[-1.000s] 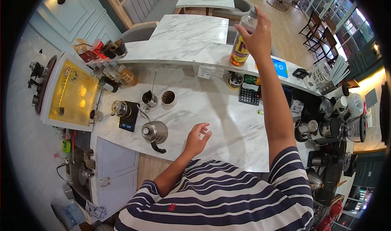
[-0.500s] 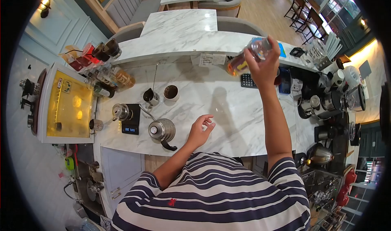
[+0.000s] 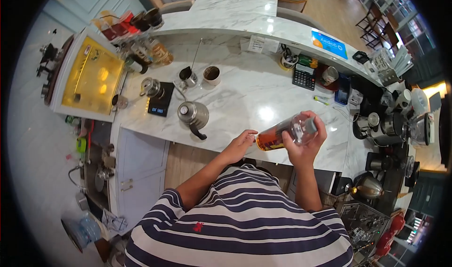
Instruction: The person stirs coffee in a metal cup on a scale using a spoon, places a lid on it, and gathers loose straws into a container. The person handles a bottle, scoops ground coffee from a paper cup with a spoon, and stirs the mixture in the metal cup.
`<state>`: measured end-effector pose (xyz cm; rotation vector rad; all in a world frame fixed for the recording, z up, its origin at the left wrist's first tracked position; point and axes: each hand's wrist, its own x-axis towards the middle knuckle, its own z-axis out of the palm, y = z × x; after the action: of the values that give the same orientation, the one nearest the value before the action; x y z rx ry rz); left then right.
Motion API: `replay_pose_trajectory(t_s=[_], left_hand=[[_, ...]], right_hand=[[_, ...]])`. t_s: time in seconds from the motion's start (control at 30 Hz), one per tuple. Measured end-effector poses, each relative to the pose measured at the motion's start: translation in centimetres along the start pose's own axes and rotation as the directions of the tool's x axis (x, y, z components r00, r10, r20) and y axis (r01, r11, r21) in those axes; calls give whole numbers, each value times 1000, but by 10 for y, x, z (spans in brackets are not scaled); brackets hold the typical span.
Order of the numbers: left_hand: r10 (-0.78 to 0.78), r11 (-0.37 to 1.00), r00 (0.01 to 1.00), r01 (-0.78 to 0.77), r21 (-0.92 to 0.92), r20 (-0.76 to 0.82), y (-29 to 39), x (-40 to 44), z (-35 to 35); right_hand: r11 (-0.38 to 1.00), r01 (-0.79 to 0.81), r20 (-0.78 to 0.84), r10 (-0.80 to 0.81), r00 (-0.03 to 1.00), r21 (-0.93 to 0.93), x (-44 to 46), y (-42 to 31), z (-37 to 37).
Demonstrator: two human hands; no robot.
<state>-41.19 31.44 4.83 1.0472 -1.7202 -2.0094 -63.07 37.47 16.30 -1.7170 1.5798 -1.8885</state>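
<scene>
My right hand (image 3: pixel 308 144) grips a clear bottle (image 3: pixel 273 137) near its grey-capped end. The bottle is tilted over the counter's front edge, and amber liquid has gathered at its lower end. Close beside that lower end is my left hand (image 3: pixel 239 148), its fingers apart and holding nothing. Whether the fingertips touch the bottle I cannot tell. To the left on the marble counter (image 3: pixel 245 102) stand a gooseneck kettle (image 3: pixel 194 115), a black scale (image 3: pixel 161 100) with a lit display, a metal pot (image 3: pixel 151 86), a small metal pitcher (image 3: pixel 188 77) and a white cup (image 3: pixel 212 75) with dark contents.
A calculator (image 3: pixel 304 77), a pen holder (image 3: pixel 288 60), a jar (image 3: pixel 329 75) and a phone (image 3: pixel 343 88) sit at the back right. Several bottles (image 3: pixel 160 52) stand at the back left beside a yellow-lit cabinet (image 3: pixel 89 76). Coffee equipment (image 3: pixel 383 128) lines the right side.
My right hand has brought the bottle from the back of the counter down toward my body. My left hand has come beside its lower end. The view has shifted.
</scene>
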Motion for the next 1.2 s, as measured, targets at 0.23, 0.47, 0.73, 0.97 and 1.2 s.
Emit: replay_pose_trajectory(t_s=[0.23, 0.47, 0.73, 0.97, 1.2], left_hand=[[-183, 977, 981, 174, -123, -67, -28, -49, 24], [-267, 960, 961, 259, -111, -72, -33, -81, 17], [-217, 963, 976, 208, -173, -34, -43, -136, -55], [-124, 966, 990, 107, -234, -60, -59, -214, -163], [-42, 979, 981, 2, -205, -190, -86, -261, -261]], right_hand=[[995, 36, 142, -49, 989, 95, -41, -8, 5], [994, 24, 282, -53, 958, 106, -58, -29, 19], [990, 52, 295, -89, 951, 129, -79, -86, 94], [983, 3, 199, -40, 979, 183, -102, -140, 204], [982, 0, 230, -45, 972, 189, -116, -180, 312]])
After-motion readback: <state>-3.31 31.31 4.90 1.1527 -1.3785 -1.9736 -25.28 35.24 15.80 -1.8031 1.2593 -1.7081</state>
